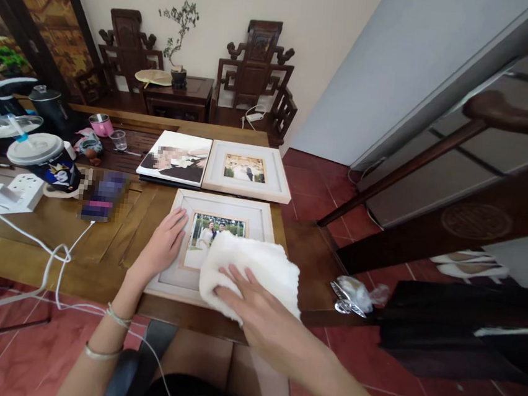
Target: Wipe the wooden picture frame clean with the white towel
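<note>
A white picture frame [252,219] with a photo lies flat at the near edge of the wooden table [111,233]. My left hand [163,244] rests flat on the frame's left border, fingers apart. My right hand [247,299] presses flat on a white fluffy cloth [258,263] that covers the frame's lower right part. Behind it lie a second white frame [248,170] and a frameless photo print [177,158], side by side.
On the table's left stand a lidded drink cup [46,161], a white power strip [21,193] with cables, a phone [103,195], a pink cup [102,124] and a glass [119,139]. Carved chairs [257,73] stand behind. A dark wooden armrest [436,152] is at right.
</note>
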Available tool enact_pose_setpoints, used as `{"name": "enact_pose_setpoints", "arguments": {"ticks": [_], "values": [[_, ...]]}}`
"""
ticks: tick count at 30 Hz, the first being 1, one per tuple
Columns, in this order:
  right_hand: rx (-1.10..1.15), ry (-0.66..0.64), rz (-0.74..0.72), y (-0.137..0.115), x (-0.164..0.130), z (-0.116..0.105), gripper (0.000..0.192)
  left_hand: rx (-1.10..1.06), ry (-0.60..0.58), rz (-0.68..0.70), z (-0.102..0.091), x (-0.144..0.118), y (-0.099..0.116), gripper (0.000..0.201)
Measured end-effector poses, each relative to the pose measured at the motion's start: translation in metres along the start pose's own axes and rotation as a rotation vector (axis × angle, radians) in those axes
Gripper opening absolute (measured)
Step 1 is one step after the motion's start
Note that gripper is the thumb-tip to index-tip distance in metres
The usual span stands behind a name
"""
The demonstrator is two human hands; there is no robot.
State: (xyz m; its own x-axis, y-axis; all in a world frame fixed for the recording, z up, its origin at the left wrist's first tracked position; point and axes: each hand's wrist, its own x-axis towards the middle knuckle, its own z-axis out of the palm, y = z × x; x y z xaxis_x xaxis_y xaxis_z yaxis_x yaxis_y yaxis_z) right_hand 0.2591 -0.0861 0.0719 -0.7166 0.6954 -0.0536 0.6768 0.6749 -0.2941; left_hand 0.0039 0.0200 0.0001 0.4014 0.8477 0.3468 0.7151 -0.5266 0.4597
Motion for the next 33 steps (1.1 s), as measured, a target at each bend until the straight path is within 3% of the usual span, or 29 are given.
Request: {"name": "enact_pose_setpoints", "arguments": {"ticks": [7,10,14,18,23,27,33], "values": [[-0.254,0.231,0.158,0.071,0.070,0.004,0.070,-0.023,-0.030,0.005,-0.004,0.001,-0.001,0.043],[-0.325,0.237,0.151,0.083,0.085,0.001,0.070,-0.042,-0.014,-0.004,-0.004,0.000,0.001,0.043],[-0.276,0.114,0.096,0.063,0.074,0.003,0.076,-0.051,0.019,-0.015,-0.001,0.000,0.001,0.043],[-0.093,-0.065,-0.005,0.022,0.036,-0.004,0.079,-0.036,0.044,-0.017,0.002,0.000,0.000,0.043],[0.156,-0.157,-0.122,-0.010,0.008,-0.014,0.080,-0.023,0.049,0.020,0.003,0.000,-0.001,0.046],[0.147,-0.120,-0.141,0.003,0.034,-0.003,0.083,-0.039,0.017,0.031,0.001,0.000,-0.004,0.048],[-0.119,0.084,0.066,0.045,0.101,0.003,0.083,-0.153,0.033,-0.032,-0.003,0.000,0.001,0.046]]}}
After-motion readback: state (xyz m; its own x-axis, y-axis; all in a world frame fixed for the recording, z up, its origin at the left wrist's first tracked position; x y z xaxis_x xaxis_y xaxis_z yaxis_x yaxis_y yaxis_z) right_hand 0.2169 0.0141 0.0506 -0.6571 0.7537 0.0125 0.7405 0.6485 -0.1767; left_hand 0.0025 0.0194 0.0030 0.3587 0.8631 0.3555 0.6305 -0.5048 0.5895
